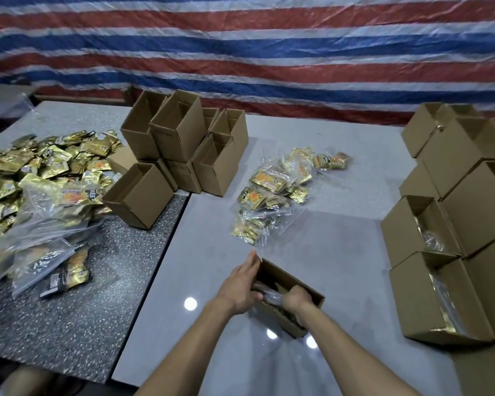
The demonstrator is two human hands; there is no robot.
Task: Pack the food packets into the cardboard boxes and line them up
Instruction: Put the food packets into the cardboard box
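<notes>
A striped tarpaulin (269, 52) fills the top of the frame. Stacked boxes (452, 224) are cut off at the right edge, and a heap of gold packets (40, 172) at the left. Lower centre, an open cardboard box (297, 281) sits on the grey table (340, 252). The left hand (239, 284) lies along its wall, fingers straight and together. The right hand (296, 297) reaches inside onto a blurred clear bag (270, 297); its fingers are hidden, so I cannot tell its grip.

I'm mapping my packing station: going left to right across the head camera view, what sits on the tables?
Heap of loose gold packets → stack of empty cardboard boxes → clear bags of packets → rows of packed boxes at the right edge.
</notes>
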